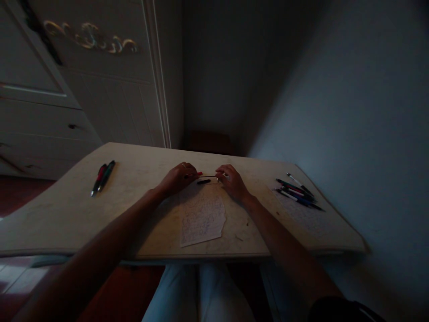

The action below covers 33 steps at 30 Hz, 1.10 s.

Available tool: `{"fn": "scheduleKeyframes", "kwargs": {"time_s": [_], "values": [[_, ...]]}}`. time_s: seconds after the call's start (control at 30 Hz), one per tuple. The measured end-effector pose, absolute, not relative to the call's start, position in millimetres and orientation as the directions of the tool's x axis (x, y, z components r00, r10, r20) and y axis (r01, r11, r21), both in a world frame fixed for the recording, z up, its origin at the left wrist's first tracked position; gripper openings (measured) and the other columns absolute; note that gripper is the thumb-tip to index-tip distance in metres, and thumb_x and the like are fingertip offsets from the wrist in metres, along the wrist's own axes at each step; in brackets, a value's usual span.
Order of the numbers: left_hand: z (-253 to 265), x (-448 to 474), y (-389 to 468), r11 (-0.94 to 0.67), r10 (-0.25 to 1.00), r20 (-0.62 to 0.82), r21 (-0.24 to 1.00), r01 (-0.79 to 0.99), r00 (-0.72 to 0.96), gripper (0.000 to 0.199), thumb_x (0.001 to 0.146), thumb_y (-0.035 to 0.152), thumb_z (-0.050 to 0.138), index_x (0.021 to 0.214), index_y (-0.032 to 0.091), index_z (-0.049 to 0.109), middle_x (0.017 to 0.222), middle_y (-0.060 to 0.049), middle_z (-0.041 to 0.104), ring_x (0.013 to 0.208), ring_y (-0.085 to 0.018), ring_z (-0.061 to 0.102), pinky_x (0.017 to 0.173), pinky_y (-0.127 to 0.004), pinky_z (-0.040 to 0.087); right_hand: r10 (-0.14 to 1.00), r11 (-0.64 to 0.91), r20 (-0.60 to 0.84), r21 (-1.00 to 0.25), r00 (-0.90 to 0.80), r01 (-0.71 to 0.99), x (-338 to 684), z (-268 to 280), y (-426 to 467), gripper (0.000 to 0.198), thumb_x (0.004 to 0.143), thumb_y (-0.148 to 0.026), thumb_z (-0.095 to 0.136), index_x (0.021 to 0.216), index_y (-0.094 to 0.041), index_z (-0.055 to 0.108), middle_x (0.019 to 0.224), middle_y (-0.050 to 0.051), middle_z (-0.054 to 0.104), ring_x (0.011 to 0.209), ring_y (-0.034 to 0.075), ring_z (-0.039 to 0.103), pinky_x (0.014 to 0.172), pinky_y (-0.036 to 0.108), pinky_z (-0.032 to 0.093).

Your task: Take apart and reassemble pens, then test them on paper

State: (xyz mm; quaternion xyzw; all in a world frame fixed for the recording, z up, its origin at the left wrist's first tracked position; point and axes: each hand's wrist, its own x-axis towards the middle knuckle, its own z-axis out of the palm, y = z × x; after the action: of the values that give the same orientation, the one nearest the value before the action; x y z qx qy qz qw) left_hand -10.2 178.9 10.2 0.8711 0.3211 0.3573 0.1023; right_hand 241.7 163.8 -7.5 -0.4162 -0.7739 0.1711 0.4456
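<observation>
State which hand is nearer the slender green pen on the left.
Left. The left hand is to the right of the slender green pen, not touching it; the right hand is farther right.

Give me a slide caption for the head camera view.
The left hand and right hand hold a thin rod above a table, two pens lying left, a pen cluster right.

head view, facing forward, down over table (140, 167)

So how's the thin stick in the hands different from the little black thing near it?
The thin stick is skinnier; the black thing is fatter. The stick is held between the left hand and right hand; the black thing lies loose. Both look longer than wide.
</observation>
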Motion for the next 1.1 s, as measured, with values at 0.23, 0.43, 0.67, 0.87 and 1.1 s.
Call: {"fn": "scheduleKeyframes", "kwargs": {"time_s": [0.23,0.43,0.67,0.87,1.1], "values": [[7,-9,179,-0.792,0.609,0.579,0.410,0.452,0.541,0.026,0.094,0.038,0.056,0.092,0.019,0.074,0.091,-0.008,0.070,0.087,-0.019,0.064,0.077,-0.032,0.051,0.760,0.643,0.587,-0.623,-0.277,0.445,243,-9,165,0.015,0.086,-0.037,0.069,0.086,-0.022,0.070,0.100,0.007,0.061,0.101,0.021,0.060,0.094,0.038,0.047],[6,-7,177,-0.792,0.611,0.570,0.436,0.427,0.550,0.024,0.094,0.037,0.057,0.095,0.020,0.074,0.092,-0.008,0.071,0.088,-0.019,0.064,0.078,-0.032,0.051,0.756,0.646,0.595,-0.612,-0.272,0.457,241,-8,164,0.008,0.087,-0.027,0.066,0.082,-0.022,0.069,0.100,0.006,0.062,0.099,0.021,0.060,0.092,0.037,0.046],[7,-17,183,-0.701,0.708,0.505,0.422,0.575,0.494,0.041,0.089,0.046,0.060,0.117,0.017,0.068,0.106,-0.012,0.071,0.100,-0.025,0.064,0.088,-0.041,0.052,0.762,0.623,0.617,-0.618,-0.195,0.480,245,-7,167,0.009,0.087,-0.020,0.062,0.080,-0.021,0.067,0.093,0.006,0.061,0.094,0.021,0.059,0.089,0.036,0.047],[11,-19,180,-0.776,0.628,0.518,0.356,0.521,0.581,0.030,0.089,0.034,0.059,0.113,0.020,0.070,0.109,-0.011,0.069,0.103,-0.024,0.062,0.091,-0.041,0.050,0.789,0.557,0.606,-0.634,-0.103,0.537,253,-5,170,0.007,0.084,-0.021,0.062,0.078,-0.022,0.065,0.091,0.005,0.060,0.092,0.021,0.058,0.085,0.037,0.047],[4,-6,174,-0.818,0.576,0.456,0.308,0.486,0.679,0.016,0.088,0.030,0.064,0.099,0.028,0.076,0.117,-0.008,0.065,0.109,-0.025,0.058,0.095,-0.046,0.045,0.797,0.534,0.597,-0.629,-0.090,0.565,253,-3,170,0.007,0.083,-0.018,0.062,0.077,-0.021,0.063,0.089,0.005,0.060,0.089,0.020,0.058,0.083,0.035,0.047]]}}
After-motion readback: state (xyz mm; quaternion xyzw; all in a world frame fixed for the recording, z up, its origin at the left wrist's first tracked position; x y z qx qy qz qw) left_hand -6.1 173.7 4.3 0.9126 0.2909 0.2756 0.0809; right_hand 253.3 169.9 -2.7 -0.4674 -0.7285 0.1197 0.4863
